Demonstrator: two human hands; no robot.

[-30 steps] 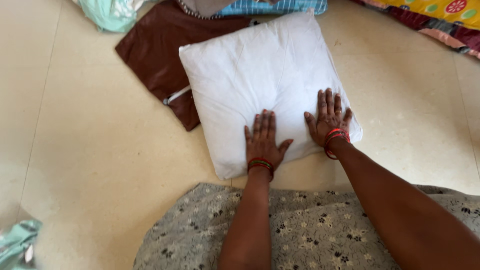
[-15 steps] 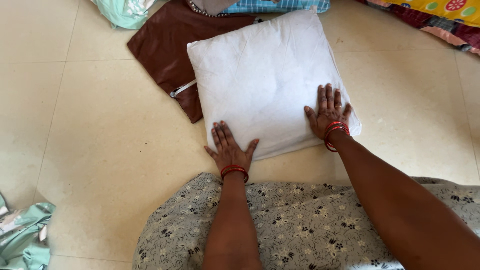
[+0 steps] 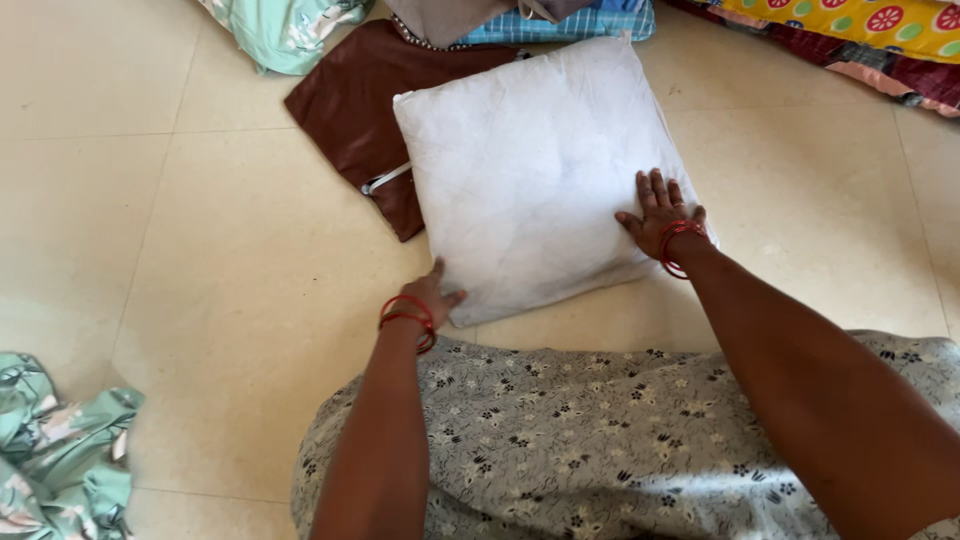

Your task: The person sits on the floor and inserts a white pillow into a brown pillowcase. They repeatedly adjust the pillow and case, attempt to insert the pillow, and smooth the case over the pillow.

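Cream stone tiles make up the floor (image 3: 200,300), crossed by thin grout lines, and cloth is scattered about it: a brown cushion cover (image 3: 355,100) with a pale zip edge lies partly under the far left side of a white pillow (image 3: 530,170), a mint printed cloth (image 3: 285,30) and a blue checked cloth (image 3: 550,22) are seen along the top edge, a bright patterned quilt (image 3: 850,30) fills the top right corner, and another mint floral cloth (image 3: 50,450) is bunched at the lower left. A grey floral garment (image 3: 620,440) covers the person's lap at the bottom. The left hand (image 3: 432,295), with red bangles at the wrist, is set at the pillow's near left corner; whether the corner is pinched cannot be told, since the fingers are hidden. The right hand (image 3: 660,212), also bangled, is laid flat and open on the pillow's near right corner, gripping nothing. The pillow is square, plump and slightly creased, lying flat on the floor, turned a little askew just beyond the lap.
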